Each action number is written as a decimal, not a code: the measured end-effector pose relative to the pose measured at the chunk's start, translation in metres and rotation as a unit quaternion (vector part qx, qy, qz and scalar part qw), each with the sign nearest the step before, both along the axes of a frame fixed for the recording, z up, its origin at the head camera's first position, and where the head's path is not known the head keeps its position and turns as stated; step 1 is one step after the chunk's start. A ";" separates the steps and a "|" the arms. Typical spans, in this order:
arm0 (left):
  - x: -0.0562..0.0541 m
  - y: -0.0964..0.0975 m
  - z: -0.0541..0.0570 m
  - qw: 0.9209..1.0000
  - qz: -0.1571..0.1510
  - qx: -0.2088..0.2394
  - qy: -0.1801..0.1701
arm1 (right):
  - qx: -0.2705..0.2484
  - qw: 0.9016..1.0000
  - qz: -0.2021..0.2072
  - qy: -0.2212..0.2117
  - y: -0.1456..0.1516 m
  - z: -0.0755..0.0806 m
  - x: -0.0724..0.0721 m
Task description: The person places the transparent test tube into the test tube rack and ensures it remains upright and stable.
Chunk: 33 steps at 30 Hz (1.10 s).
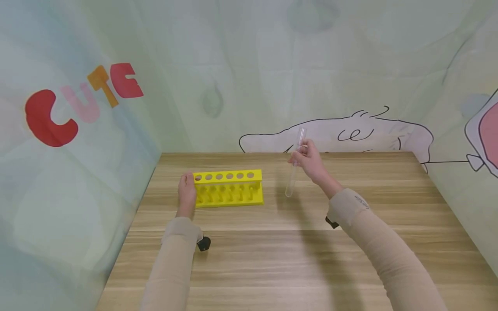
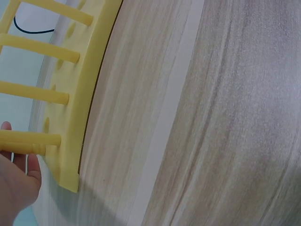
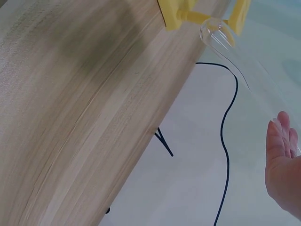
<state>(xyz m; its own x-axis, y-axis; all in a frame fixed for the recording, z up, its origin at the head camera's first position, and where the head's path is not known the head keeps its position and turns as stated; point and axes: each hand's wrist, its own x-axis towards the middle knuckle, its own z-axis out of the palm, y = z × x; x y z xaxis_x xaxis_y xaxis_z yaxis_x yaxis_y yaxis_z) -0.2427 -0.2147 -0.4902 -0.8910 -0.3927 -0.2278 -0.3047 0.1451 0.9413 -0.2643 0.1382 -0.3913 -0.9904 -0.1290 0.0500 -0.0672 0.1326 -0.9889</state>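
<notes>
A yellow test tube rack (image 1: 229, 204) with a row of round holes stands on the table, and no tubes show in it. My left hand (image 1: 187, 193) grips its left end; in the left wrist view the thumb and fingers (image 2: 34, 167) close round the end post. To the right of the rack my right hand (image 1: 309, 162) pinches a clear glass test tube (image 1: 291, 183) near its upper half. The tube is held slightly tilted, its rounded end down and its open end up. In the right wrist view its rounded end overlaps the rack (image 3: 173, 14).
The wood-grain table (image 1: 249, 259) ends at a back edge against a printed cloth backdrop (image 1: 233, 77). Cloth walls also stand at left and right. A black wrist device (image 1: 204, 243) shows at the left cuff, another (image 1: 332, 222) at the right.
</notes>
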 end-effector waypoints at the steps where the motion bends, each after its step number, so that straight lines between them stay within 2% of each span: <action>1: 0.000 0.000 0.000 1.000 0.000 0.002 -0.001 | -0.001 1.000 0.001 0.003 0.000 0.000 0.000; 17: -0.001 -0.001 -0.003 1.000 0.002 0.001 -0.005 | -0.010 1.000 -0.004 0.002 -0.007 0.007 -0.003; 33: -0.002 0.000 -0.003 1.000 0.001 0.004 -0.006 | -0.009 0.999 -0.012 0.029 -0.016 0.012 -0.006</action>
<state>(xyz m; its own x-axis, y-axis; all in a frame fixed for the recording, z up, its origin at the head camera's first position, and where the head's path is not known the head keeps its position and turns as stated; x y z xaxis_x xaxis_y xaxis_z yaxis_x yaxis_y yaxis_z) -0.2446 -0.2148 -0.4931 -0.8874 -0.3928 -0.2414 -0.3161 0.1373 0.9387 -0.2699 0.1222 -0.3791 -0.9886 -0.1039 0.1092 -0.1212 0.1162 -0.9858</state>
